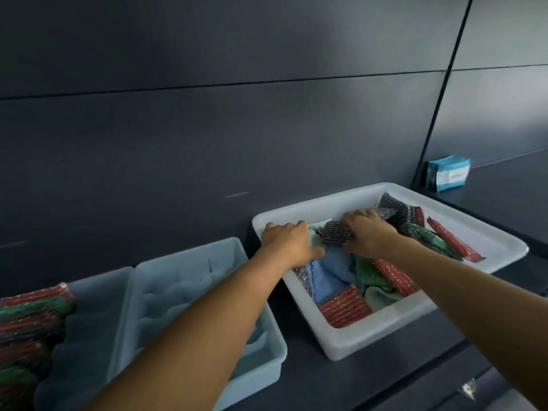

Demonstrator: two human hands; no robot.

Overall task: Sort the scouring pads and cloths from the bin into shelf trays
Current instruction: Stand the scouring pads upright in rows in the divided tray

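Observation:
A white bin (350, 336) on the shelf holds red, green and silver scouring pads and blue and pale green cloths. Both hands are inside it at the far left corner. My right hand (366, 232) grips a silver-grey scouring pad (336, 232) by its right edge. My left hand (289, 240) lies curled over a pale green cloth (314, 237), its thumb against a blue cloth (329, 271). Left of the bin stand two pale blue shelf trays: the nearer one (261, 378) looks empty, the left one (89, 310) holds stacked red and green pads (29, 321).
A dark panelled wall rises behind the shelf. A small blue and white packet (449, 173) stands on a ledge at the back right. The shelf's front edge (415, 390) runs below the bin.

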